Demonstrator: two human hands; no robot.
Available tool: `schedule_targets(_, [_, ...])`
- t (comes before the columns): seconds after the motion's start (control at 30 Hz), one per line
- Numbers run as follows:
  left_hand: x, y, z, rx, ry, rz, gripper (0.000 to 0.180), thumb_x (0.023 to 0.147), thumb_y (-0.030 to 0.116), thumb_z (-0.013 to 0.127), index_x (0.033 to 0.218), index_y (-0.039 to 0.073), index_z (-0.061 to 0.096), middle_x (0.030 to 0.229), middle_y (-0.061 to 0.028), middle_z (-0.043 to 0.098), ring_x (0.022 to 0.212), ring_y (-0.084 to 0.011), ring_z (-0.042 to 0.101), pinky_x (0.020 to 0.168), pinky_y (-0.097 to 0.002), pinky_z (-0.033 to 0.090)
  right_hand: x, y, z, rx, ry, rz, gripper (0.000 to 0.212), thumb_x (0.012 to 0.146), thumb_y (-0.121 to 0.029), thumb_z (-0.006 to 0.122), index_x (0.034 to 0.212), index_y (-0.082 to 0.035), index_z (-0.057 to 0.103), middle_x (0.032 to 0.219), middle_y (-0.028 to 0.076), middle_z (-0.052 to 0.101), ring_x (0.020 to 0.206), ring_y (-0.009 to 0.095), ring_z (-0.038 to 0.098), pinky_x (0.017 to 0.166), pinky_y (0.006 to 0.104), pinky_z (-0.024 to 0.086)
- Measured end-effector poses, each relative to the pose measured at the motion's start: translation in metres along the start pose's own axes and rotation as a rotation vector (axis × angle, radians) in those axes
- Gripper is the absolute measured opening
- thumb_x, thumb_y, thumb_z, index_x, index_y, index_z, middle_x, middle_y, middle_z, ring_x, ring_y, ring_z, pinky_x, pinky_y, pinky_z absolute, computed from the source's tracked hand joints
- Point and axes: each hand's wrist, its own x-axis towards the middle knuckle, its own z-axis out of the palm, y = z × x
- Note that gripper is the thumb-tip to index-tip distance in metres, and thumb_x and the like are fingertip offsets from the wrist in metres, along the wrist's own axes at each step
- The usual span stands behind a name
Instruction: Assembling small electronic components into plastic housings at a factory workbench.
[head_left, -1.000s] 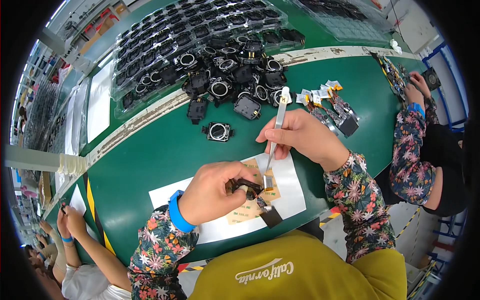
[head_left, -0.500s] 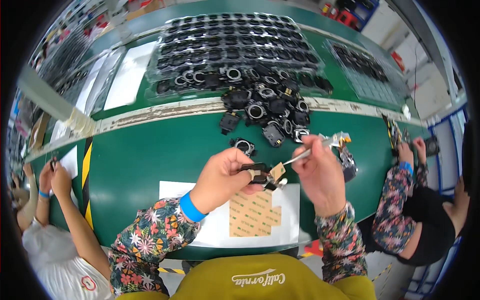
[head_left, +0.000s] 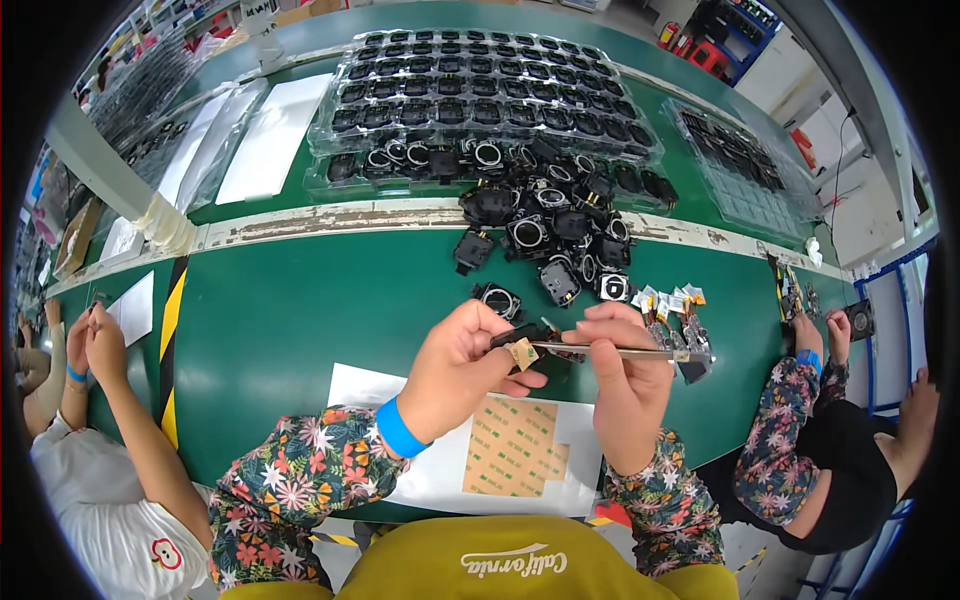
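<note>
My left hand is closed around a small black plastic module, held above the bench in front of me. A little tan adhesive piece sits by the left thumb tip, against the module. Metal tweezers lie nearly level in my right hand, their points reaching the adhesive piece and module. Whether the points grip the piece is too small to tell. Beneath the hands, a tan adhesive sheet with printed marks rests on white paper.
Black modules with silver rings are heaped beyond my hands. Behind them stands a clear tray filled with black parts. Small flex-cable parts lie to the right. Co-workers' hands are at the left, others at the right.
The tan adhesive piece has moved left, from beside the module to the left thumb. The tweezers have swung from slanting to nearly level. The whole view has shifted slightly.
</note>
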Motion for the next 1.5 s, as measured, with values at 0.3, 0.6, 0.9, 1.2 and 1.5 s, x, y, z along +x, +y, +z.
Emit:
schedule_targets(0.3, [-0.002, 0.0, 0.001, -0.016, 0.012, -0.019, 0.01, 0.087, -0.005, 0.045, 0.094, 0.001, 0.04, 0.099, -0.014, 0.061, 0.08, -0.0225, 0.067, 0.06, -0.0263, 0.056, 0.001, -0.002, -0.003, -0.266, -0.057, -0.243, 0.013, 0.081, -0.006, 0.061, 0.093, -0.003, 0.065, 0.088, 0.005, 0.066, 0.088, 0.023, 0.055, 0.087, 0.0352, 0.04])
schedule_targets(0.6, [-0.001, 0.006, 0.0, -0.025, 0.026, -0.026, 0.009, 0.089, -0.002, 0.046, 0.095, 0.002, 0.04, 0.098, -0.0141, 0.061, 0.077, -0.0232, 0.067, 0.058, -0.0273, 0.056, -0.001, -0.006, 0.001, -0.404, -0.103, -0.412, 0.011, 0.084, -0.008, 0.059, 0.094, -0.005, 0.063, 0.088, 0.007, 0.064, 0.091, 0.028, 0.053, 0.081, 0.0387, 0.042])
schedule_targets(0.9, [0.002, 0.004, -0.005, 0.026, 0.038, 0.012, 0.011, 0.085, -0.005, 0.044, 0.094, 0.0, 0.042, 0.086, -0.0137, 0.061, 0.066, -0.0215, 0.067, 0.054, -0.0275, 0.056, 0.004, -0.007, 0.003, -0.558, -0.186, -0.651, 0.015, 0.082, -0.01, 0.059, 0.097, -0.008, 0.06, 0.095, 0.008, 0.063, 0.089, 0.029, 0.054, 0.081, 0.0455, 0.043])
schedule_targets(1.2, [0.0, 0.002, -0.001, 0.267, 0.03, 0.142, 0.012, 0.08, -0.008, 0.045, 0.09, -0.002, 0.043, 0.084, -0.0102, 0.061, 0.065, -0.0161, 0.066, 0.052, -0.0221, 0.051, 0.005, 0.005, -0.001, -0.253, -0.093, -0.214, 0.017, 0.083, 0.0, 0.054, 0.1, 0.001, 0.05, 0.091, 0.01, 0.052, 0.071, 0.017, 0.053, 0.058, 0.0261, 0.043])
schedule_targets(1.5, [-0.007, -0.002, 0.005, 0.366, -0.003, 0.205, 0.015, 0.079, -0.01, 0.045, 0.093, -0.004, 0.045, 0.087, -0.0112, 0.062, 0.077, -0.0128, 0.063, 0.064, -0.0259, 0.057, 0.006, 0.008, 0.014, -0.279, -0.12, -0.004, 0.02, 0.068, -0.004, 0.064, 0.083, 0.002, 0.052, 0.08, 0.008, 0.048, 0.063, 0.016, 0.047, 0.052, 0.0266, 0.037])
